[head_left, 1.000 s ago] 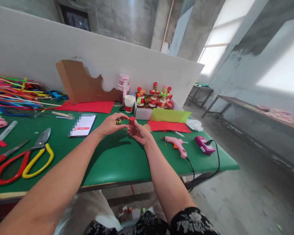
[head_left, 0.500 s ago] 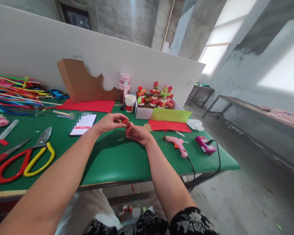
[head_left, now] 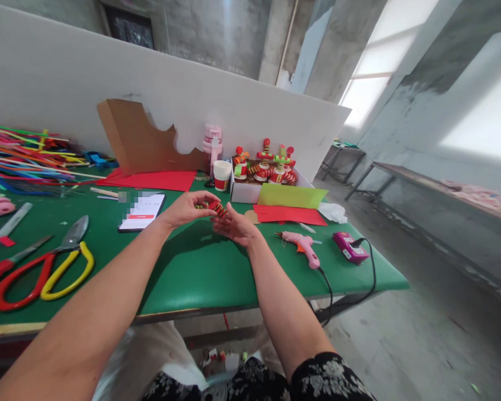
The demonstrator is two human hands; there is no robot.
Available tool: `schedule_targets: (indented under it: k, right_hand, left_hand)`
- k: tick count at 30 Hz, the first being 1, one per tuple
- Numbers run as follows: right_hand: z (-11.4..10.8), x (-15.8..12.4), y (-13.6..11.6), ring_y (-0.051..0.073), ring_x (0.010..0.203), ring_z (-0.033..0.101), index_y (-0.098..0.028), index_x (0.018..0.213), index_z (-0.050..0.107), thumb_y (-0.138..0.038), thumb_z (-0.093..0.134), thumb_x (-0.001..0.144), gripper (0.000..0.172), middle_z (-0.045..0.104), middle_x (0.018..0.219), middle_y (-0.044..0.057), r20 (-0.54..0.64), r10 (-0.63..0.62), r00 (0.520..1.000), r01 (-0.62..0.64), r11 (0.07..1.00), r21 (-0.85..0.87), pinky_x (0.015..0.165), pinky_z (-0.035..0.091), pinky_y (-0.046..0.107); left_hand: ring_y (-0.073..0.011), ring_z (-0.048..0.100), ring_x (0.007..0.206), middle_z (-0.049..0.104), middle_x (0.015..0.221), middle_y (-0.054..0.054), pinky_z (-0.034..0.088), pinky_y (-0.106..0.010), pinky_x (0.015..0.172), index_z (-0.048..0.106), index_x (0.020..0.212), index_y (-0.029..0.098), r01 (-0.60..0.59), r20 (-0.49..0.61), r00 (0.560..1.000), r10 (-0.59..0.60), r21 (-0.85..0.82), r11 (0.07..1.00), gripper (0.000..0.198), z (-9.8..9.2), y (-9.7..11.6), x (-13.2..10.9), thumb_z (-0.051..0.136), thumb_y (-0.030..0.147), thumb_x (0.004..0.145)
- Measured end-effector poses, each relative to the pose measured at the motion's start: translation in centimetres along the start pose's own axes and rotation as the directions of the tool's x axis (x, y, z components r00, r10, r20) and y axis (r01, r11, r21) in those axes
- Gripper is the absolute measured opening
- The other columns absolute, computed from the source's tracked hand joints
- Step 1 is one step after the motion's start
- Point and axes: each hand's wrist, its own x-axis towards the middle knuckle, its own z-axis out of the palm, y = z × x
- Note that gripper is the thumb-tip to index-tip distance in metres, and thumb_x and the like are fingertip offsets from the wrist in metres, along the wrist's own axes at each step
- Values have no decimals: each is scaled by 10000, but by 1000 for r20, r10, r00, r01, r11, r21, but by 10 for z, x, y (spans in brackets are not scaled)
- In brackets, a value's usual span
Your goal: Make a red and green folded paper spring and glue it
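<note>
A folded red and gold paper strip [head_left: 218, 209] is held above the green table, between my two hands. My left hand [head_left: 192, 208] pinches it from the left, fingers curled over its top. The fingers of my right hand [head_left: 235, 224] are spread at the strip's right end, with the palm facing it; whether they press on it is hard to tell. Behind my hands stand paper cups [head_left: 222, 176] and a white box [head_left: 245, 192] with several red and green figures [head_left: 264, 161]. A phone [head_left: 142, 212] lies left of my left hand.
On the right lie a pink glue gun [head_left: 303, 245] with its cord and a purple power block [head_left: 350, 247]. Large scissors [head_left: 67, 242] lie at the left, near a pile of colored pipe cleaners [head_left: 25, 159]. Red paper [head_left: 290, 215] lies before the box.
The fingers of my right hand have opened and its thumb has lifted, so more of the red and gold strip shows. My left hand has hardly moved.
</note>
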Motion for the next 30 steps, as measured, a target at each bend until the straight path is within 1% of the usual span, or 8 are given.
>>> schedule_targets:
  k: [3, 5, 7, 9, 15, 18, 24, 30]
  right_hand:
    - [1, -2, 0, 102, 638, 679, -144, 869, 703, -299, 567, 989, 239, 735, 739, 23, 24, -18, 1000, 18, 1000, -4, 743, 577, 237]
    - [1, -3, 0, 102, 631, 683, -138, 852, 706, -265, 590, 975, 211, 736, 728, 21, 24, -24, 999, 25, 1000, -1, 727, 574, 229]
    - [1, -4, 0, 102, 623, 683, -133, 845, 712, -272, 620, 957, 201, 735, 720, 23, 15, -33, 999, 33, 999, -4, 706, 571, 222]
    - [1, -4, -1, 100, 616, 680, -129, 841, 718, -282, 641, 944, 199, 735, 718, 26, 6, -39, 999, 39, 999, -17, 694, 568, 216]
    - [0, -2, -1, 102, 611, 662, -137, 816, 722, -323, 693, 903, 207, 726, 716, 29, -15, -44, 999, 42, 996, -83, 685, 570, 229]
    - [-1, -2, -2, 102, 618, 654, -137, 820, 724, -315, 673, 916, 209, 725, 723, 31, -20, -35, 999, 33, 995, -90, 732, 572, 245]
    - [1, -3, -1, 105, 641, 655, -137, 853, 721, -273, 568, 978, 240, 723, 756, 34, -24, -39, 999, 37, 996, -83, 806, 563, 274]
    - [-4, 1, 0, 118, 678, 652, -167, 913, 698, -414, 631, 933, 256, 713, 825, 31, -49, -62, 997, 60, 998, -32, 820, 575, 299]
  left_hand:
    - [-217, 650, 902, 743, 1021, -75, 517, -397, 877, 706, 1034, 191, -23, 32, 999, 23, -3, 1000, 519, 0, -1, 1, 816, 506, 637]
    - [-235, 655, 971, 731, 1106, -94, 514, -409, 899, 685, 1122, 200, -40, 37, 998, 41, -24, 999, 588, -2, -3, 2, 819, 508, 640]
    - [-244, 654, 1013, 714, 1171, -104, 512, -411, 910, 671, 1170, 210, -56, 33, 998, 57, -22, 998, 621, -6, -5, 2, 816, 514, 648]
    - [-237, 655, 999, 716, 1171, -97, 511, -405, 912, 686, 1150, 214, -58, 39, 998, 57, 23, 998, 592, -9, -6, 2, 808, 521, 658]
    - [-199, 628, 846, 742, 1021, -62, 518, -369, 831, 740, 1001, 212, -90, 65, 995, 79, 181, 979, 473, -11, -6, 2, 777, 545, 666]
    - [-199, 628, 852, 743, 980, -59, 513, -361, 832, 753, 954, 211, -105, 51, 994, 98, 171, 980, 434, -12, -7, 3, 760, 544, 675]
    - [-197, 627, 835, 751, 984, -61, 520, -358, 811, 763, 979, 215, -64, 42, 997, 58, 144, 988, 434, -12, -7, 2, 752, 530, 681]
    - [-191, 630, 812, 754, 971, -64, 525, -346, 797, 765, 985, 203, -77, 41, 997, 71, 170, 982, 463, -8, -5, 1, 752, 548, 677]
